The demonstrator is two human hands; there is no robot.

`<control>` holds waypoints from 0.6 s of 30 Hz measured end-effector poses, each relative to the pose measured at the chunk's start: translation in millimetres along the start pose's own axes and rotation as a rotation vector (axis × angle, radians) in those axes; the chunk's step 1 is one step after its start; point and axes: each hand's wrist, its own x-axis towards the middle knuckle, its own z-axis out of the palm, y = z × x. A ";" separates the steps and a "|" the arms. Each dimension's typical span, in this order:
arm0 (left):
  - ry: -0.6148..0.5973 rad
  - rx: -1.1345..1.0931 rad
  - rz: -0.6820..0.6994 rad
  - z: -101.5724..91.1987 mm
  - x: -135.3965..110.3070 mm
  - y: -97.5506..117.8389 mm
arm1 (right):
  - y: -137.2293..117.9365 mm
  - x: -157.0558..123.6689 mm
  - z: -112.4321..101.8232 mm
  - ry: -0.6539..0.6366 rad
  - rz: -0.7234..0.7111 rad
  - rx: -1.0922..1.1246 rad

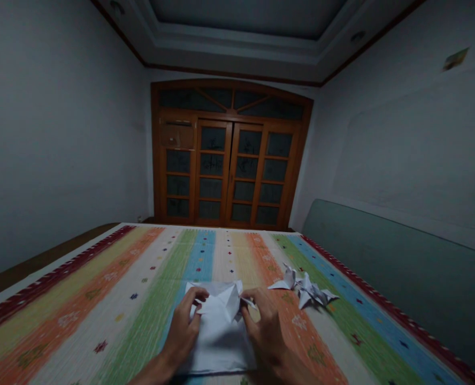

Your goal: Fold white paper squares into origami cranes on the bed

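Observation:
A partly folded piece of white paper (226, 302) is between my two hands, with creased flaps standing up. My left hand (186, 323) pinches its left side between thumb and fingers. On the other side my right hand (262, 323) has its thumb and fingers closed on the right edge, where a small pointed flap sticks out. Beneath lies a flat white sheet or stack of paper (221, 350), close to me. Several folded white paper figures (312, 291) with pointed tips lie together to the right of my right hand.
A striped, multicoloured cloth (113, 305) covers the broad surface in front of me. Along the right side runs a grey-green panel (382, 246) against the wall. Wooden doors with glass panes (231, 171) stand at the far end.

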 end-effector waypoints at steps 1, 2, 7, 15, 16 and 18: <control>0.035 -0.022 0.041 -0.5 -2.3 3.0 | -0.3 -7.2 2.5 -0.025 -0.029 0.006; 0.046 -0.031 0.098 -0.4 -5.3 6.2 | -0.1 -13.7 4.8 -0.036 -0.063 -0.001; -0.190 0.118 0.282 7.1 -21.6 25.3 | 3.8 -32.5 12.0 -0.033 -0.133 -0.080; -0.273 0.281 0.246 20.0 -36.0 7.8 | 5.5 -49.6 17.5 -0.282 -0.124 0.131; -0.262 0.294 0.250 21.3 -37.6 2.3 | 5.2 -50.4 17.4 -0.310 -0.113 0.157; -0.244 0.291 0.211 23.4 -39.3 -5.5 | 4.6 -50.7 16.3 -0.361 -0.086 0.189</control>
